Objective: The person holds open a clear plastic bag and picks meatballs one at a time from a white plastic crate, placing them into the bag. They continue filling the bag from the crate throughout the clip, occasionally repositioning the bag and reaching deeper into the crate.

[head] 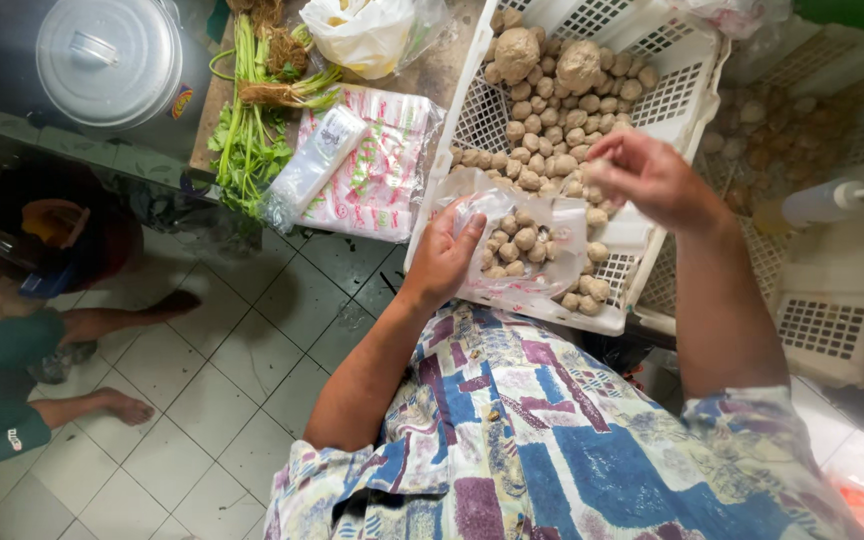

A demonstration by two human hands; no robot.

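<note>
A white perforated plastic crate [682, 95] holds many small brownish-grey meatballs [552, 110] and two bigger ones at its far end. My left hand [444, 258] grips the edge of a clear plastic bag [527, 245] that lies open over the crate's near end, with several meatballs inside. My right hand [647, 178] hovers above the bag's right side, fingers pinched together; motion blur hides whether a meatball sits between them.
A stack of printed plastic bags [377, 170], green herbs [252, 130] and a white bag [362, 35] lie on the wooden counter to the left. A metal pot with lid [112, 60] stands far left. Another person's bare legs [102, 330] rest on the tiled floor. More white crates [832, 290] and a squeeze bottle [822, 203] are on the right.
</note>
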